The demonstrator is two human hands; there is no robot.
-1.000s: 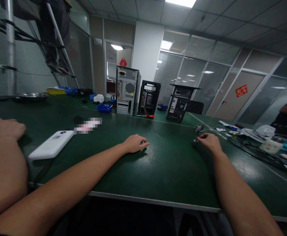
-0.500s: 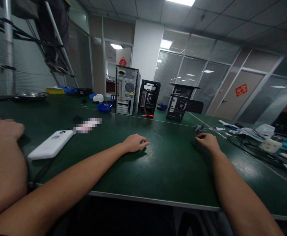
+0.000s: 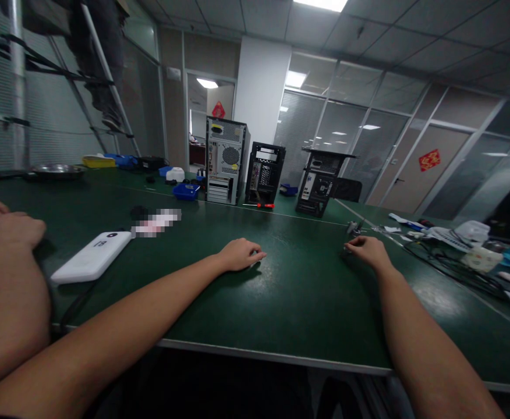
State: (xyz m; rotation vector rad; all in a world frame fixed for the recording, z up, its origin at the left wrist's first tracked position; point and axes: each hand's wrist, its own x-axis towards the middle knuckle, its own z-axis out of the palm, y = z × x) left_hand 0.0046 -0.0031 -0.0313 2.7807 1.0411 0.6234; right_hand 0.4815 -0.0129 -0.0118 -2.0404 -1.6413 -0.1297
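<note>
My left hand (image 3: 241,255) rests on the green table (image 3: 298,302) with its fingers curled and thumb pressed near them. A small pale edge shows under its fingertips, too small to name. To the right, my right hand (image 3: 369,251) is closed in a pinch low over the tabletop. A tiny shiny bit shows at its fingertips, but I cannot make out what it is. Just beyond that hand lie small metal parts (image 3: 353,228). Past both hands, a red-handled screwdriver (image 3: 265,205) lies before the computer cases.
Three computer cases (image 3: 225,160) stand at the back. A white power bank (image 3: 92,257) lies on the left beside another person's arm (image 3: 8,279). Cables (image 3: 451,267) and clutter cover the right side. Someone stands on a ladder (image 3: 106,70) at upper left.
My right hand's fingertips have shifted very slightly left; my left hand stays in place. The other person's fingers at far left and the feet on the ladder have moved.
</note>
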